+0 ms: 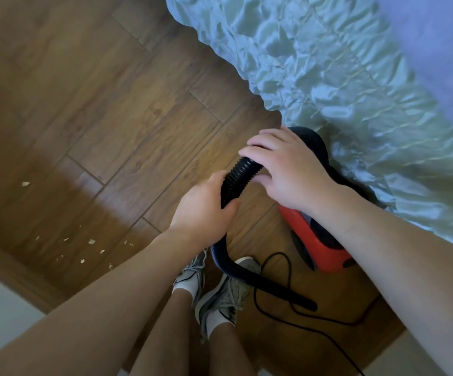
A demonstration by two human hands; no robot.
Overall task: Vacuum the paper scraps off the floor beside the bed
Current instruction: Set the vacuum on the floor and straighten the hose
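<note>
One vacuum (320,240), one hose (236,180), two hands (201,210) (293,169), two shoes (192,270) (230,291), dozen-odd paper scraps (91,241)

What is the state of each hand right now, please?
The left hand is closed, gripping the hose.
The right hand is closed, holding the hose end by the vacuum.

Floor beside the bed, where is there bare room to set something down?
Bare boards between the bed skirt and the paper scraps. Crowded near the shoes: vacuum, hose, cord.
</note>
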